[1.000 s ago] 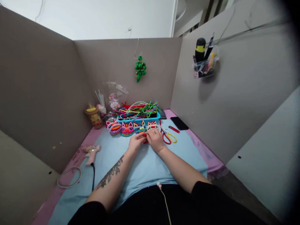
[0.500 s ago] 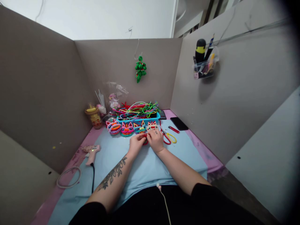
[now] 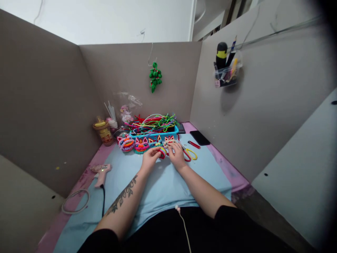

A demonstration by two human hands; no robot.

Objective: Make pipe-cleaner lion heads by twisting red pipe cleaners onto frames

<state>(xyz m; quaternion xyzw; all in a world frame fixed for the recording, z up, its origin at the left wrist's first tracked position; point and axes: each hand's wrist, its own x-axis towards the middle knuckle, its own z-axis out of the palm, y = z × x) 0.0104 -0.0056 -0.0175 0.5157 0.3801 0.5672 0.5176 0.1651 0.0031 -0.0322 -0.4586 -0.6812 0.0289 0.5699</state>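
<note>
- Near the tabletop's left edge, a pink glue gun [image 3: 103, 174] lies on the pale blue cloth [image 3: 126, 196], well apart from both hands.
- Toward the far left corner stands a cup with a yellow lid [image 3: 104, 134].
- Right of it, along the far edge, four fuzzy animal heads [image 3: 141, 145] sit in a row before a blue tray [image 3: 147, 136] heaped with coloured pipe cleaners [image 3: 158, 123].
- The left hand [image 3: 150, 157] is just on the near side of that row, thumb and fingers together in a pinching grip, clamped on the left side of a small red and yellow piece [image 3: 163, 153].
- The piece is between the two hands, directly right of the left fingertips and nearer the left hand; it looks curved, but its long axis is too small to tell.
- The right hand [image 3: 177, 154] is just beside the piece, fingers bent and pointing to the far edge; whether its grip is closed, or touches the piece, I cannot tell.
- Just right of that hand lie red and yellow-handled scissors [image 3: 193, 154], then a red cutter [image 3: 194, 144] and, toward the far right corner, a black phone [image 3: 200, 138].
</note>
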